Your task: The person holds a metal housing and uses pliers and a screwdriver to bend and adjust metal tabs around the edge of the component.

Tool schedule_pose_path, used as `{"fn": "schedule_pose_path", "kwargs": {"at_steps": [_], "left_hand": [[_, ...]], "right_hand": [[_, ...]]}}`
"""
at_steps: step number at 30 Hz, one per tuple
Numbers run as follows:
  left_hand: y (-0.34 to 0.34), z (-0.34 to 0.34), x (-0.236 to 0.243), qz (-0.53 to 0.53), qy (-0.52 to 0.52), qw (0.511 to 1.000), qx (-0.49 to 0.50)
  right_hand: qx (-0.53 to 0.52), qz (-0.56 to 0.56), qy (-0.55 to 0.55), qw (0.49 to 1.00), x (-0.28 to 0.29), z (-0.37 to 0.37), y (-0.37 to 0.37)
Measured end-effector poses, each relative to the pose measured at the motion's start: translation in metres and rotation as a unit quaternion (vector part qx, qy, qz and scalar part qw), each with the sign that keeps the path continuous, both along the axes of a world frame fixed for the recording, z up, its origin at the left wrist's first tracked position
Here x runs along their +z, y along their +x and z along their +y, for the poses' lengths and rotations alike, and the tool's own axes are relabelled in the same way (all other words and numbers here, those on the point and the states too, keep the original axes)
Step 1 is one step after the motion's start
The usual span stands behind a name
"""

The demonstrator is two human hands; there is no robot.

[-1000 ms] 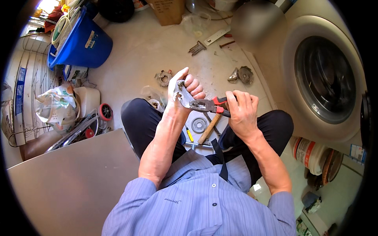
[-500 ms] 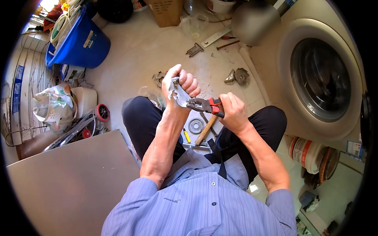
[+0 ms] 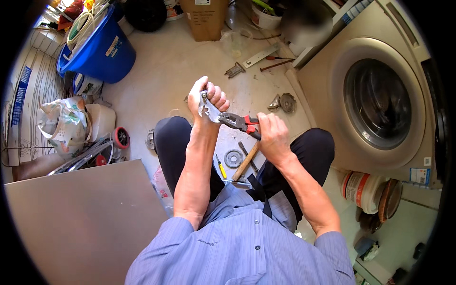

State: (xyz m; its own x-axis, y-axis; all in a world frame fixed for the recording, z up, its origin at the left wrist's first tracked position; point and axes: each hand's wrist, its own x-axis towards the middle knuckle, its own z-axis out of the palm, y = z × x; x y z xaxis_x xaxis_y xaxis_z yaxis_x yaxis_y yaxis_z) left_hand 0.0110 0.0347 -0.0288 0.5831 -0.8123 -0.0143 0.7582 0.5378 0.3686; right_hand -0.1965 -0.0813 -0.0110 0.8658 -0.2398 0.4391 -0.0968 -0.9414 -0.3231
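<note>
My left hand (image 3: 208, 98) is closed round a grey metal piece (image 3: 207, 110) with ragged cut-outs, held up in front of my knees. My right hand (image 3: 274, 134) grips pliers (image 3: 241, 124) with red and black handles. Their jaws meet the lower right end of the metal piece; whether they bite on it is hard to make out. On the floor below, between my legs, lie a hammer (image 3: 246, 161) with a wooden handle, a round grey metal disc (image 3: 233, 158), a yellow-handled screwdriver (image 3: 221, 168) and a dark metal rod (image 3: 248, 156).
A front-loading washing machine (image 3: 377, 102) stands at the right. Broken metal parts (image 3: 287, 102) and a metal bracket (image 3: 234, 70) lie ahead. At the left are a blue bucket (image 3: 107, 50), a patterned bag (image 3: 65, 126) and a flat beige panel (image 3: 90, 218).
Both hands, with the metal piece and the pliers, sit slightly further left in the picture. The camera view has shifted a little. Both grips look unchanged.
</note>
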Motion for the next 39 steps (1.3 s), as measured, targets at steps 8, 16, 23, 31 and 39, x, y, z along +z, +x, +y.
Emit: {"fn": "schedule_pose_path", "kwargs": {"at_steps": [8,16,23,31,39], "left_hand": [[-0.017,0.0,0.019,0.034,0.158,0.987,-0.012],[-0.021,-0.01,0.029,0.025,0.195,0.98,-0.042],[-0.028,-0.024,0.042,-0.039,0.249,0.964,0.084],[-0.035,-0.028,0.051,-0.104,0.29,0.929,0.207],[-0.037,-0.028,0.055,-0.395,0.343,0.751,0.403]], "right_hand": [[0.042,-0.015,-0.157,0.987,0.023,-0.03,-0.008],[0.083,-0.018,-0.198,0.977,0.044,-0.051,-0.008],[0.078,0.038,-0.178,0.98,0.031,-0.058,-0.015],[0.005,0.04,-0.003,0.999,-0.008,-0.027,-0.025],[-0.078,0.112,0.464,0.876,-0.013,0.036,-0.018]]}}
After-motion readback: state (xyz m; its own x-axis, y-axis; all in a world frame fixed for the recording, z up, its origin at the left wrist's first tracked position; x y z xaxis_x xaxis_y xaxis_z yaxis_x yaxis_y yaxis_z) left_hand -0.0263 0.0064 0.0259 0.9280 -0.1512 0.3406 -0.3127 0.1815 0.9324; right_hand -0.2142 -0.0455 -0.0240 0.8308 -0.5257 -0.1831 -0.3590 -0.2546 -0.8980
